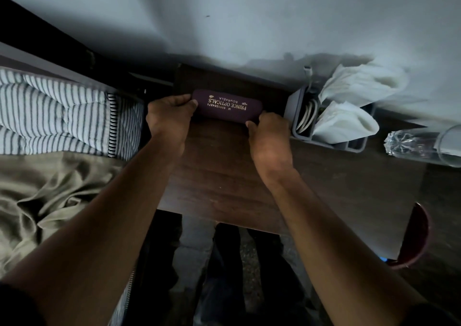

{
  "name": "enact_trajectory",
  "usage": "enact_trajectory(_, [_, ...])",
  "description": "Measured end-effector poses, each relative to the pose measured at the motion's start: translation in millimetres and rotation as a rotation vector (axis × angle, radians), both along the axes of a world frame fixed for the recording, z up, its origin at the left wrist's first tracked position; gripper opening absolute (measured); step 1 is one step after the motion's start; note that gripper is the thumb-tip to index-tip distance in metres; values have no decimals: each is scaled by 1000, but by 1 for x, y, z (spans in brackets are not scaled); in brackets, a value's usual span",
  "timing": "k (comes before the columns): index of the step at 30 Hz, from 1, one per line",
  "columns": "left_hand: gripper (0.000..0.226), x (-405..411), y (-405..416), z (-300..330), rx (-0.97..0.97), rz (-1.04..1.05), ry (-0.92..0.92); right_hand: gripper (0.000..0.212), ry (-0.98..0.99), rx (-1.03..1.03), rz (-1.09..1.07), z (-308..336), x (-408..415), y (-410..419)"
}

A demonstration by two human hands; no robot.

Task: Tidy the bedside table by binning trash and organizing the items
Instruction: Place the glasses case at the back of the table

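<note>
A pale wall [249, 14] fills the space beyond my fingers. Left of my left arm lies a bed [50, 176] with a striped pillow [57, 111] and an olive sheet. Under both my hands is the dark wooden table [224, 176], pushed against the wall.

Just right of my right hand stands a grey organizer [294, 111], holding a coiled white cable [308, 116] and white tissues [349, 116] that stick up from its compartments. Further right a clear glass [424, 146] lies on its side. Nearer me, at the table's right edge, shows part of a dark red bowl [416, 238].

Between my hands sits a purple case [227, 106] printed "PRINCE OPTICALS", flat on the table near the wall. My left hand [169, 118] grips its left end, fingers curled over the edge. My right hand [269, 138] pinches its right near corner, fingertips curled against it.
</note>
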State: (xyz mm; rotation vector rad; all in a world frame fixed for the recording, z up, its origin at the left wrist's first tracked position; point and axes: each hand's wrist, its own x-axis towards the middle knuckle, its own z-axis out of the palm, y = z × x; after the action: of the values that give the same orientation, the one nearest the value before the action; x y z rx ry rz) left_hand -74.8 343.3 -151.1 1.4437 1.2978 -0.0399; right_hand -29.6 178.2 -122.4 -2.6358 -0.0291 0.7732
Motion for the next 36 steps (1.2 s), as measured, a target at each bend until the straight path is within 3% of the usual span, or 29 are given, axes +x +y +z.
enact_trajectory(8, [40,-2,2,2,16,-64,4,34,41,5,-28,6,6,0])
enact_trajectory(10, [43,-4,1,8,136,-157,38,34,18,-12,-18,10,4,-2])
enact_trajectory(13, [41,-8,-11,21,504,-433,-55,26,-128,-35,36,13,-4,-8])
enact_trajectory(16, [52,-3,-18,29,682,-799,-179,19,-116,180,-186,13,-13,-8])
enact_trajectory(18, [68,11,-16,29,653,-988,-100,8,6,331,-408,14,-21,-4])
enact_trajectory(21, [86,28,-15,25,604,-1195,64,9,289,475,-731,8,-29,-1])
enact_trajectory(24, [84,34,-21,23,671,-1283,85,8,412,618,-822,3,-28,3])
enact_trajectory(26, [78,34,-23,22,688,-1272,96,9,355,626,-747,1,-25,6])
enact_trajectory(28, [69,32,-25,20,582,-1189,93,14,265,546,-583,-2,-22,9])
enact_trajectory(32, [50,20,-24,21,299,-697,-41,42,158,479,-340,-2,-11,11])
enact_trajectory(36, [64,12,-19,21,133,-464,-144,101,135,374,-64,-7,-7,16])
